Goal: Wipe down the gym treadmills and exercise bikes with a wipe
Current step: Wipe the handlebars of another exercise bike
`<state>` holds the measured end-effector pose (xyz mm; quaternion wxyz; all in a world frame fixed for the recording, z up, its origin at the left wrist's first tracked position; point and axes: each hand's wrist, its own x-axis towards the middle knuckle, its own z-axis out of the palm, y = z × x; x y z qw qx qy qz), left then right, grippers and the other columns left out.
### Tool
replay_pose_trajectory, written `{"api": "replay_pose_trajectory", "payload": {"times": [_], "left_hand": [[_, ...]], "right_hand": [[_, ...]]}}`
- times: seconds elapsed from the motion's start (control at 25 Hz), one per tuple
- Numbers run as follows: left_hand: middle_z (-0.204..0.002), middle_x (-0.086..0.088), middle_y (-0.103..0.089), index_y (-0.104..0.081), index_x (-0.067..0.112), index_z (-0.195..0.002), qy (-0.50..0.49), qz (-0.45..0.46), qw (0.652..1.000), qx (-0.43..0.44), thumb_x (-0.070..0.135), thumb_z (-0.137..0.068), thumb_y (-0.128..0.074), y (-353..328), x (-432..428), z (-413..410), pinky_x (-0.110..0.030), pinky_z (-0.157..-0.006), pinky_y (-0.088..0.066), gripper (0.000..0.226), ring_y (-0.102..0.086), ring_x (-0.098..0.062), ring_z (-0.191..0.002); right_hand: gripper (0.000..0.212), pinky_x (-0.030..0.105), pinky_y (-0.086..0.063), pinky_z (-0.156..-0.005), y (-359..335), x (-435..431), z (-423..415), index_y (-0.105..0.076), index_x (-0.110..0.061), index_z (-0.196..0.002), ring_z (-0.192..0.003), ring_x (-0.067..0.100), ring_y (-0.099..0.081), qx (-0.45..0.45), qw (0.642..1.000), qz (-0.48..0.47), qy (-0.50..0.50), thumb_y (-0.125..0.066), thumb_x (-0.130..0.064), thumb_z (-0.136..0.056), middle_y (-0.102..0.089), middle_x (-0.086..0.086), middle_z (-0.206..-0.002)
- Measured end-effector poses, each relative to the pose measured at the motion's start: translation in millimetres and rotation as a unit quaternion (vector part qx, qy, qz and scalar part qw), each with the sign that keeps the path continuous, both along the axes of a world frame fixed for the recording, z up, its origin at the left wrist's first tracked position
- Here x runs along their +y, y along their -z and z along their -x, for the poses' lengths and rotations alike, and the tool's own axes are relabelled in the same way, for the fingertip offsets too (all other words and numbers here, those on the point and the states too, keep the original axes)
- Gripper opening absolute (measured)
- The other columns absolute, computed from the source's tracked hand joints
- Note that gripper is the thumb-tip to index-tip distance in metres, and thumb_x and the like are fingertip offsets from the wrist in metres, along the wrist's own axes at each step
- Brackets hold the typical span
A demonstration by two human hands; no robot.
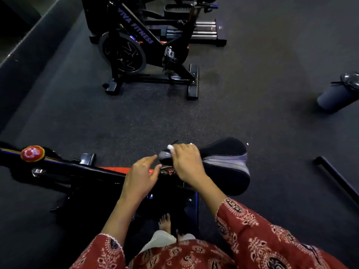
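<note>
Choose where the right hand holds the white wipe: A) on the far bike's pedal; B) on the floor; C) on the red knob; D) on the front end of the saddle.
D: the right hand holds the wipe against the narrow front of the saddle.

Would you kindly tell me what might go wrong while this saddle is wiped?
The wipe shows only as small white bits under the right hand, so the wide rear of the saddle may get missed. The left hand hovers by the metal fittings under the saddle nose and might snag. The bare foot is near the bike base and could get stubbed.
</note>
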<state>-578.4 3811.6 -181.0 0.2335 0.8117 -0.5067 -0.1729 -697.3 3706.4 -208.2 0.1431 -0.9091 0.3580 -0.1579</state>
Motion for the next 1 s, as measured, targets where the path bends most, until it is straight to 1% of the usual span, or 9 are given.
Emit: {"api": "replay_pose_trajectory", "payload": {"times": [0.12,0.24,0.36,0.44,0.6,0.72,0.84,0.92,1.0], "left_hand": [[-0.107,-0.013,-0.069,-0.068,0.003,-0.110,0.029,0.040,0.999,0.018,0.019,-0.085,-0.062,5.6,-3.3,-1.4,-0.030,-0.084,-0.047,0.031,-0.066,-0.028,-0.098],[-0.102,-0.012,-0.071,-0.071,0.003,-0.105,0.011,0.058,0.998,0.038,0.026,-0.081,-0.059,6.0,-6.7,-7.2,-0.029,-0.082,-0.049,0.035,-0.068,-0.026,-0.093],[-0.102,-0.014,-0.071,-0.070,0.000,-0.106,0.017,0.072,0.996,0.045,0.019,-0.082,-0.071,10.1,-5.8,-13.2,-0.028,-0.083,-0.048,0.031,-0.068,-0.027,-0.093],[-0.104,-0.015,-0.071,-0.070,0.000,-0.108,0.028,0.069,0.996,0.045,0.014,-0.082,-0.074,13.7,-4.2,-18.3,-0.032,-0.084,-0.051,0.030,-0.067,-0.028,-0.095],[-0.102,-0.012,-0.071,-0.071,0.002,-0.105,0.022,0.079,0.995,0.054,0.015,-0.081,-0.074,17.1,2.5,-22.8,-0.033,-0.084,-0.050,0.027,-0.067,-0.028,-0.095],[-0.104,-0.016,-0.070,-0.069,-0.002,-0.108,0.032,0.088,0.994,0.055,0.016,-0.080,-0.074,19.0,4.1,-23.0,-0.024,-0.087,-0.043,0.033,-0.067,-0.028,-0.096],[-0.108,-0.017,-0.069,-0.067,-0.003,-0.112,0.048,0.090,0.993,0.065,0.012,-0.080,-0.075,15.9,3.1,-22.5,-0.017,-0.089,-0.039,0.036,-0.066,-0.028,-0.100],[-0.107,-0.017,-0.069,-0.067,-0.003,-0.111,0.066,0.095,0.991,0.065,0.013,-0.080,-0.074,17.0,1.1,-22.1,-0.019,-0.089,-0.039,0.035,-0.066,-0.029,-0.099],[-0.107,-0.017,-0.069,-0.067,-0.003,-0.111,0.085,0.098,0.990,0.063,0.016,-0.081,-0.071,18.6,-0.8,-22.9,-0.020,-0.089,-0.039,0.035,-0.066,-0.029,-0.099]], "right_hand": [[0.041,0.045,-0.044,-0.096,-5.3,7.3,-1.1,-0.064,-0.006,-0.119,-0.109,0.032,-0.061,-0.034,0.992,-0.045,-0.112,-0.038,-0.027,-0.096,-0.064,0.014,-0.121],[0.046,0.042,-0.025,-0.112,-2.0,9.2,35.1,-0.050,-0.005,-0.137,-0.136,0.023,-0.037,-0.061,0.990,-0.111,-0.068,-0.038,-0.028,-0.099,-0.047,0.013,-0.143],[0.035,0.052,-0.039,-0.098,2.6,4.4,20.2,-0.064,-0.005,-0.119,-0.109,0.033,-0.060,-0.028,0.997,-0.055,0.052,-0.042,-0.016,-0.093,-0.066,0.015,-0.113],[0.040,0.046,-0.038,-0.088,1.3,7.5,-13.3,-0.069,-0.010,-0.105,-0.087,0.034,-0.062,0.017,0.998,-0.033,0.045,-0.033,-0.022,-0.092,-0.068,0.010,-0.095],[0.033,0.039,-0.033,-0.103,8.1,24.3,-2.0,-0.066,-0.001,-0.113,-0.110,0.031,-0.052,-0.093,0.992,0.039,-0.070,-0.045,-0.013,-0.091,-0.064,0.016,-0.119],[0.035,0.037,-0.027,-0.110,9.1,13.0,37.3,-0.064,0.003,-0.116,-0.116,0.032,-0.051,-0.089,0.995,0.034,0.018,-0.045,-0.012,-0.090,-0.063,0.018,-0.120],[0.043,0.047,-0.033,-0.099,-1.2,-18.1,37.0,-0.069,-0.002,-0.088,-0.092,0.037,-0.059,0.009,0.981,-0.047,0.188,-0.034,-0.027,-0.091,-0.068,0.016,-0.093],[0.048,0.045,-0.036,-0.085,-11.7,-23.2,12.8,-0.064,0.001,-0.079,-0.082,0.042,-0.058,0.065,0.983,-0.094,0.143,-0.027,-0.026,-0.092,-0.066,0.023,-0.085],[0.031,0.042,-0.037,-0.080,-16.3,-6.7,-8.1,-0.066,0.000,-0.090,-0.086,0.038,-0.059,0.044,0.994,-0.092,0.046,-0.040,-0.017,-0.095,-0.067,0.022,-0.091]]}}
